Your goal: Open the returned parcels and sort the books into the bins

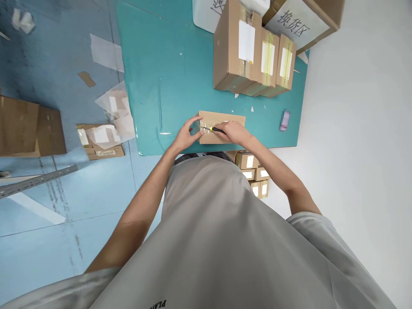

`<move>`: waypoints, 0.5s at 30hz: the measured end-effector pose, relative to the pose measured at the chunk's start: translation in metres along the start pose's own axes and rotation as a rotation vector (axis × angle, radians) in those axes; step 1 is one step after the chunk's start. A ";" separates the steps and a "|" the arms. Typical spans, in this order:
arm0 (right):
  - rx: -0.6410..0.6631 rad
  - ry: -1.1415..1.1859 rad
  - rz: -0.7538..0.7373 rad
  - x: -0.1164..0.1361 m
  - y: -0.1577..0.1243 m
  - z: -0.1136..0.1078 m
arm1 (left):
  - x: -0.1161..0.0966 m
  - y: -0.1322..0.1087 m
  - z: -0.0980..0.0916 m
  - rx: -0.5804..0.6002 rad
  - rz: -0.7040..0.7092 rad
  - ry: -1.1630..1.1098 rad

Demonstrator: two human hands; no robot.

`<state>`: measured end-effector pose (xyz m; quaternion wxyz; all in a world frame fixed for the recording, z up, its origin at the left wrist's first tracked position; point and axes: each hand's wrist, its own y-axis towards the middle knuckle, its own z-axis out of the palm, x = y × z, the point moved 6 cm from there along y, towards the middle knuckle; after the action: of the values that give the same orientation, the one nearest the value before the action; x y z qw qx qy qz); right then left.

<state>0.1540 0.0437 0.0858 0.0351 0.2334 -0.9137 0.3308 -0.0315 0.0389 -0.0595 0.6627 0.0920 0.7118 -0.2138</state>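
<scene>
Right hand [237,132] curled tight, fingers closed around the black-and-yellow knife [219,130], its tip right at the taped top of the small carton [221,116]! Over at the carton's left end, the left hand [184,136] is spread, thumb and fingers well apart, touching the cardboard. That carton lies near the teal table's [174,94] close edge, taped boxes [222,60] standing beyond it.

Tabletop [151,64] open leftward; cartons [258,51] block far right, room behind unclear.
</scene>
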 end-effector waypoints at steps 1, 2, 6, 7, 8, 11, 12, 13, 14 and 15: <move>0.005 -0.014 -0.002 0.001 0.002 -0.001 | 0.000 0.000 0.000 -0.003 -0.004 -0.002; 0.008 -0.028 -0.002 0.002 0.003 -0.003 | 0.001 -0.001 -0.001 -0.008 -0.009 -0.004; 0.012 -0.055 -0.033 0.007 0.012 -0.010 | 0.003 -0.003 -0.003 -0.041 -0.034 -0.007; 0.007 -0.059 -0.042 0.008 0.014 -0.012 | 0.004 -0.004 -0.004 -0.052 -0.041 -0.008; 0.000 -0.060 -0.050 0.009 0.017 -0.013 | 0.005 -0.005 -0.004 -0.062 -0.049 -0.008; -0.023 -0.046 -0.059 0.009 0.024 -0.014 | 0.007 -0.006 -0.003 -0.080 -0.066 -0.012; -0.026 -0.039 -0.062 0.008 0.027 -0.013 | 0.008 -0.006 -0.002 -0.083 -0.070 -0.014; -0.028 -0.035 -0.065 0.007 0.029 -0.012 | 0.008 -0.006 -0.002 -0.087 -0.074 -0.015; -0.027 -0.038 -0.065 0.006 0.030 -0.010 | 0.008 -0.006 -0.001 -0.092 -0.079 -0.015; -0.027 -0.048 -0.061 0.003 0.031 -0.007 | 0.008 -0.007 -0.002 -0.101 -0.085 -0.012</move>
<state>0.1370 0.0679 0.0740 0.0266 0.2684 -0.9111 0.3117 -0.0364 0.0325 -0.0664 0.6612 0.0270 0.7208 -0.2063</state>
